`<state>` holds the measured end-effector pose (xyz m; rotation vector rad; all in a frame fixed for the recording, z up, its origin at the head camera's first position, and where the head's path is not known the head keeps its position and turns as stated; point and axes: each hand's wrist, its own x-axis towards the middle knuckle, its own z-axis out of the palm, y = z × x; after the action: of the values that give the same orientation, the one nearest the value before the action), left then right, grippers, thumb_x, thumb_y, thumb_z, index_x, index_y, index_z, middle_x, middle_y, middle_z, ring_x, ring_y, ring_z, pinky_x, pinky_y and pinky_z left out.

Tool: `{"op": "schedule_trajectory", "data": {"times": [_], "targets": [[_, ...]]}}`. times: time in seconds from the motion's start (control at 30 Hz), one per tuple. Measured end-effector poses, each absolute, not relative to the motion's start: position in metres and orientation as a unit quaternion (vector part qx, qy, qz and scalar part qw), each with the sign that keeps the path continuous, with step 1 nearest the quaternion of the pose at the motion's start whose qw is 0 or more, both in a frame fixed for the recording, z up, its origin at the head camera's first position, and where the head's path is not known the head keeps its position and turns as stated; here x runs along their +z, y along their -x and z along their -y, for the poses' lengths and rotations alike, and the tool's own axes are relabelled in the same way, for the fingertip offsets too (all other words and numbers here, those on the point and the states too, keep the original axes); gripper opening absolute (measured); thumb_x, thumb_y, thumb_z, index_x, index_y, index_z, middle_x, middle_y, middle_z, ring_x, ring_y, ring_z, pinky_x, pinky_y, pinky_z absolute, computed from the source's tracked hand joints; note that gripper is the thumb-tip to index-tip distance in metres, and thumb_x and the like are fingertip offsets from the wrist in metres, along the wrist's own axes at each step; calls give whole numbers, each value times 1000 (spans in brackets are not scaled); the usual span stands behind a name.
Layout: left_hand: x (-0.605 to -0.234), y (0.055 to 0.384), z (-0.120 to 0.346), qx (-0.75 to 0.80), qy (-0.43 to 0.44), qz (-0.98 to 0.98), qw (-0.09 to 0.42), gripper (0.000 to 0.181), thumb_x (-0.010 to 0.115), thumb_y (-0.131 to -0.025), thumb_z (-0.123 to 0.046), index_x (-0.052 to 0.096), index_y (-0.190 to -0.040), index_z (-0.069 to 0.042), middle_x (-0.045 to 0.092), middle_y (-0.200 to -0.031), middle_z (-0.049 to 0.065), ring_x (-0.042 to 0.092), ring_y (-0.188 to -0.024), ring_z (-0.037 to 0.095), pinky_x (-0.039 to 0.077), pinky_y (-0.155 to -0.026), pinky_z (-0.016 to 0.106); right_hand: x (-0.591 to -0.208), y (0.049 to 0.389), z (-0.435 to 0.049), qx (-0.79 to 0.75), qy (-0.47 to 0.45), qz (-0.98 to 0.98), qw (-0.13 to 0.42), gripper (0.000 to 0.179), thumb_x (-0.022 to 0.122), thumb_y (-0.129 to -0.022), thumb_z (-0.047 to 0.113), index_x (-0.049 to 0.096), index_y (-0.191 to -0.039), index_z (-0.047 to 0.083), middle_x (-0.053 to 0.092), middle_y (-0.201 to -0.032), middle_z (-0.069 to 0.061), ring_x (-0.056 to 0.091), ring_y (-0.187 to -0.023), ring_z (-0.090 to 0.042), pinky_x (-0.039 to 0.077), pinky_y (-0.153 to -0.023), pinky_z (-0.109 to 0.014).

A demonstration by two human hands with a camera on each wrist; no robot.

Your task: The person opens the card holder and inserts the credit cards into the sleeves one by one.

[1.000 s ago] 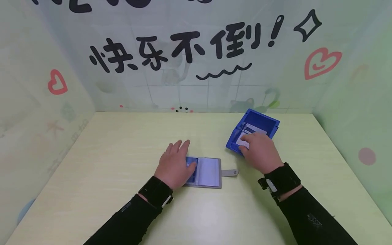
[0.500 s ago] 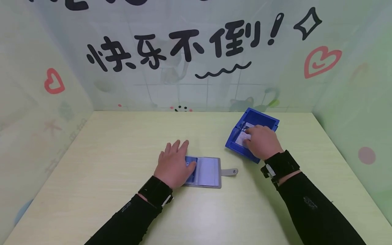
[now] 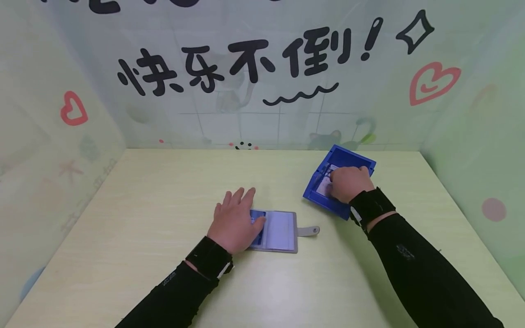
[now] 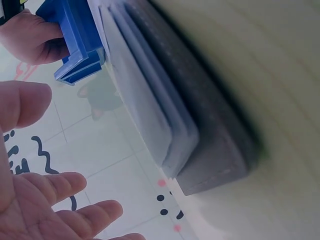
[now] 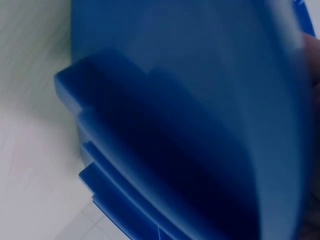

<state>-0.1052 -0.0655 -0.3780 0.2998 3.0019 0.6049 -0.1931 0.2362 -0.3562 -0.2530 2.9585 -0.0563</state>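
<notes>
Blue plastic bin [image 3: 346,157] sits near the table's back edge, right of centre, turned at an angle to that edge. Light printed cards [image 3: 324,187] inside, on the left side of its floor, partly covered by the right hand [image 3: 350,183]. Right hand is in the bin from above, knuckles bent, fingertips pointing down and hidden. Can't tell if it has a card pinched or is only touching. Right wrist view is blurred, mostly blue bin wall with a bit of the hand at the edge, so it doesn't settle the grip

Grey card holder [image 3: 280,231] lies unfolded flat on the table [image 3: 164,205], front-left of the bin and apart from it. Snap strap [image 3: 308,231] sticks out to the right. Left hand [image 3: 234,225] is over its left half, fingers extended and spread, gripping nothing. In head view the thumb crosses the blue card [image 3: 257,239] on the left page; left wrist view shows a gap between thumb and pages

Black wristband on each wrist, left [image 3: 209,257] and right [image 3: 372,208], black sleeves [image 3: 414,259] below. Behind the table, pale backdrop [image 3: 262,130] with big black lettering [image 3: 253,66]
</notes>
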Motion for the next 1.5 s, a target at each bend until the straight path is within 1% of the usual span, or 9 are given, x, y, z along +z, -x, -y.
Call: {"op": "schedule_trajectory", "data": {"times": [0.03,0.1,0.27,0.37,0.53,0.7,1.0,1.5], "targets": [[-378,105,65,197,-98,-975,32,73,65,-101,-43,41,-162,-12,38,-167,21,29,-156,52,27,-121,73,-356,193,-236,-18,85,-992,88,24,62,-101,24,75,-92,6,71,-77,-8,63,-75,-28,42,-90,-57],[-377,104,64,199,-100,-974,30,72,65,-101,-43,41,-162,-12,38,-167,21,29,-156,51,27,-121,73,-357,193,-236,-10,87,-992,89,24,61,-101,22,74,-91,5,72,-79,-9,62,-75,-28,42,-87,-54],[-375,103,64,203,-101,-973,26,71,65,-101,-42,41,-162,-12,39,-167,20,30,-156,51,28,-120,74,-360,191,-234,15,94,-992,76,23,58,-102,18,75,-102,2,75,-94,-16,67,-83,-34,42,-82,-50],[-375,103,64,207,-102,-973,24,71,65,-101,-42,42,-162,-12,40,-166,21,31,-155,52,28,-120,74,-361,190,-232,20,95,-993,70,22,59,-102,16,75,-104,1,76,-98,-19,68,-87,-37,45,-83,-52],[-375,103,64,209,-103,-972,22,71,65,-101,-41,42,-161,-12,41,-166,21,32,-154,52,29,-119,74,-362,190,-231,21,97,-993,66,21,61,-101,14,74,-102,-1,76,-98,-20,69,-88,-39,49,-85,-54],[-376,104,64,210,-103,-972,20,71,66,-101,-41,42,-161,-12,41,-165,21,33,-154,52,29,-119,75,-361,191,-230,12,92,-993,77,20,60,-102,13,73,-105,-2,76,-97,-19,70,-87,-37,50,-83,-52],[-377,104,64,209,-104,-972,18,70,66,-101,-40,42,-161,-12,43,-164,21,35,-153,52,29,-119,75,-359,191,-228,4,92,-992,91,21,58,-103,11,72,-108,-3,76,-102,-21,72,-94,-39,53,-95,-61],[-380,105,64,221,-99,-970,23,70,66,-101,-39,42,-161,-11,42,-165,21,34,-153,52,28,-118,76,-363,194,-227,7,86,-991,101,25,58,-104,16,72,-110,-4,77,-103,-20,72,-95,-39,54,-97,-62]]}}
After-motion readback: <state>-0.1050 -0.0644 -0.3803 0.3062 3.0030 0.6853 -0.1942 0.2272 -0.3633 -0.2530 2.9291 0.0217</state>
